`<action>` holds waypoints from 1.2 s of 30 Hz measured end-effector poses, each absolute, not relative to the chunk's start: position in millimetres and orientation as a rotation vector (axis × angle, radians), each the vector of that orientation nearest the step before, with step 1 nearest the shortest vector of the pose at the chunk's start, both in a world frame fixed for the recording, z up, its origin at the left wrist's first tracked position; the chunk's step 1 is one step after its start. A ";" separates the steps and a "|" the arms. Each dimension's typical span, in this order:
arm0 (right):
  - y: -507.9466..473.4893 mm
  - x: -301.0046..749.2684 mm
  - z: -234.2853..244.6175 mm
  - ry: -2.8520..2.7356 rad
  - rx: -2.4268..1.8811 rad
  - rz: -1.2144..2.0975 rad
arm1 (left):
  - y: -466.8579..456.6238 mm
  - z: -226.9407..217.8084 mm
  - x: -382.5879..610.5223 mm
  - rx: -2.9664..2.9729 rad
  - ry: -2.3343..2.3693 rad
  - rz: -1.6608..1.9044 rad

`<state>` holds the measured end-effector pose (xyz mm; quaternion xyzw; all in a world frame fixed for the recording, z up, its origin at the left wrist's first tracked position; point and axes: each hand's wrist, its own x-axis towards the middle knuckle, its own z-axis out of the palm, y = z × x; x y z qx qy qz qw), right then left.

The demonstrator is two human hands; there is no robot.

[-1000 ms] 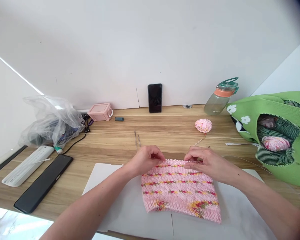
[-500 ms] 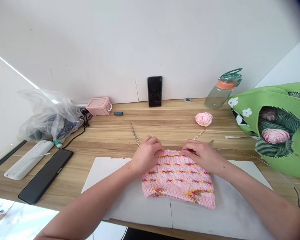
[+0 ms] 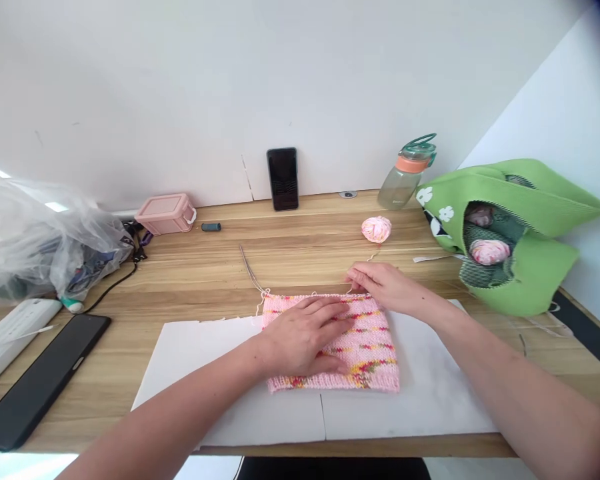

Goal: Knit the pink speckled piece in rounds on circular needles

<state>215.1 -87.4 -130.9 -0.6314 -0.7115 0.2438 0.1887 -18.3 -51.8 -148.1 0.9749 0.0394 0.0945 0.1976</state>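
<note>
A pink knitted piece (image 3: pixel 375 343) with red, yellow and green flecked stripes lies flat on white sheets. My left hand (image 3: pixel 305 337) rests on it, palm down with fingers stretched out. At its upper right corner my right hand (image 3: pixel 377 283) is closed in a pinch; what sits between the fingertips is hidden. Thin metal knitting needles (image 3: pixel 249 267) stick out past the upper left corner, beside loose yarn loops. From the pink yarn ball (image 3: pixel 376 230) behind my right hand, a strand runs down toward that hand.
White sheets (image 3: pixel 180 373) lie under the knitting. To the right slumps a green bag (image 3: pixel 540 200) with more pink yarn inside. A bottle (image 3: pixel 400 187), an upright phone (image 3: pixel 283 180) and a pink box (image 3: pixel 165 213) line the back. At left are a plastic bag (image 3: pixel 80 233), power strip (image 3: pixel 15 337) and black phone (image 3: pixel 45 380).
My left hand has left the top edge and now lies flat on the knitting. My right hand still pinches near the upper right corner. The view has shifted to the right.
</note>
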 end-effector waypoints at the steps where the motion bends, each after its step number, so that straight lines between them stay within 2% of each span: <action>1: -86.7 219.0 -126.3 -1.992 -1.800 0.671 | -51.8 -147.4 -18.4 2.733 0.117 0.249; 7: -86.3 247.7 -103.1 -2.078 -1.937 0.500 | -51.7 -146.6 -19.3 2.739 0.109 0.207; 11: -89.0 273.0 -105.9 -2.246 -1.978 0.372 | -51.1 -147.3 -20.3 2.722 0.107 0.199; 21: -80.8 281.3 -125.0 -2.711 -1.657 0.357 | -55.2 -150.1 -22.7 2.718 0.073 0.301; 26: -81.2 281.0 -126.6 -2.886 -1.543 0.139 | -54.5 -149.3 -22.5 2.751 0.073 0.254; 33: -109.5 267.6 -107.1 -2.725 -1.642 -0.098 | -52.9 -152.2 -21.3 2.748 0.047 0.188; 36: -140.0 233.6 -100.3 -2.613 -1.481 -0.019 | -53.5 -152.7 -20.5 2.743 0.059 0.191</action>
